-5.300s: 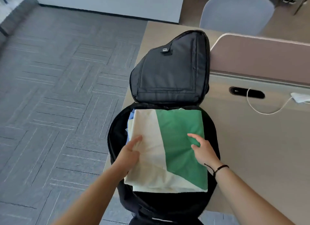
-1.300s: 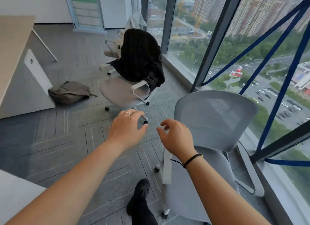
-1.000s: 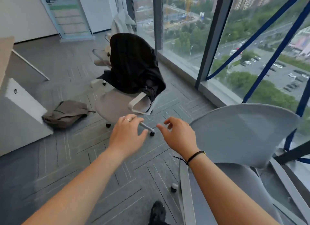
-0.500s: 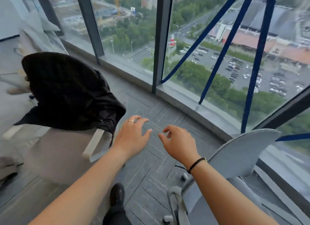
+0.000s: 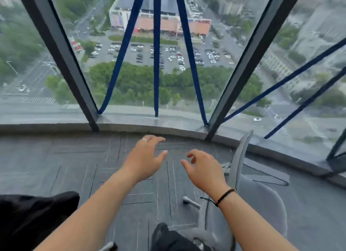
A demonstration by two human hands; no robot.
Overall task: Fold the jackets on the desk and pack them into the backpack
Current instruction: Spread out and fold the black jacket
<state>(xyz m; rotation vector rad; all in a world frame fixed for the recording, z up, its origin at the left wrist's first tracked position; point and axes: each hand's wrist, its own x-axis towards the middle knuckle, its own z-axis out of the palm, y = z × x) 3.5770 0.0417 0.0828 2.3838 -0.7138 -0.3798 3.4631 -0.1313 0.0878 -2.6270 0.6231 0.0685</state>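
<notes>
Both hands are held out with nothing in them, and no jacket or backpack can be seen.

The left hand (image 5: 145, 158) and right hand (image 5: 203, 169) are held low at 6 o'clock, fingers loose and apart, likely free to grab. Bare carpet (image 5: 56, 166) is left open ahead. A grey chair (image 5: 262, 204) is crowded in at 4 o'clock, and the window ledge (image 5: 149, 126) blocks 12 o'clock.
</notes>
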